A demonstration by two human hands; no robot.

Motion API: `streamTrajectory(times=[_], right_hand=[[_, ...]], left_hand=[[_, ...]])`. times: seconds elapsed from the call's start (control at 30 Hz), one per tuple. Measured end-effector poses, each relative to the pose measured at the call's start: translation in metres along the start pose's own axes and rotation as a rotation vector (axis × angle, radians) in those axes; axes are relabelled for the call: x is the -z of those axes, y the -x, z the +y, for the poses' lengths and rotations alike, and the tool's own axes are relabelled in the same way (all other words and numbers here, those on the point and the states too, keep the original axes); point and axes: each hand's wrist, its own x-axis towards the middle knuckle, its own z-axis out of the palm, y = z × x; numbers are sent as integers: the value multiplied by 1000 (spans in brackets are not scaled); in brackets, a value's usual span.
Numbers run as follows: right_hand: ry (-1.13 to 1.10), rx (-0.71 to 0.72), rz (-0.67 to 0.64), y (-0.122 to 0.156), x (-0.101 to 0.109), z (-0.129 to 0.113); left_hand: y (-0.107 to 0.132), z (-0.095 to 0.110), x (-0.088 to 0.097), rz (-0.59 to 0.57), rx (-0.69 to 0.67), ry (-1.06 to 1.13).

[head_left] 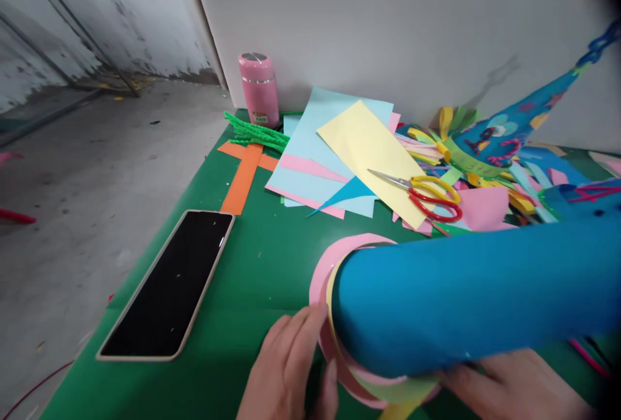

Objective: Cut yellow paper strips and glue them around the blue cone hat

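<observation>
A big roll of blue paper (466,290) lies across the green table (262,265) at the near right, with pink and yellow sheets (324,271) curled round its open end. My left hand (291,368) is at that end, its fingers pinching the pink and yellow edges. My right hand (509,384) lies under the roll near the bottom edge, fingers pressed against the underside of the paper.
A phone (169,287) lies face up at the table's left edge. Red and yellow scissors (427,195) rest on a yellow sheet among blue and pink papers. A pink flask (259,88), green pipe cleaners (255,134), orange strips (242,174) and a decorated blue cone (509,125) sit farther back.
</observation>
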Motion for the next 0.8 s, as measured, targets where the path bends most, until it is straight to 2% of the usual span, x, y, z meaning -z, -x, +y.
streamTrajectory(times=[0.17, 0.27, 0.33, 0.43, 0.5, 0.6, 0.7, 0.8], right_hand=[[-54, 52, -72, -11, 6, -5], [-57, 29, -99, -13, 5, -4], [-47, 23, -108, -13, 3, -4], [-44, 19, -113, -12, 2, -5], [-45, 11, -107, -11, 1, -5], [-47, 1, -84, -10, -2, -5], [-53, -13, -54, -8, -3, -5], [-63, -23, -44, -8, -4, -4]], left_hand=[[-24, 8, 7, 8, 181, 108], [-39, 11, 10, 38, 207, 116], [-42, 15, 13, 137, 162, 74], [-35, 27, 17, 248, -24, 33], [-27, 38, 15, 177, -144, 72], [-18, 58, 3, 108, -222, 30], [-18, 74, -13, 115, -222, -136], [-22, 82, -27, 86, -212, -241]])
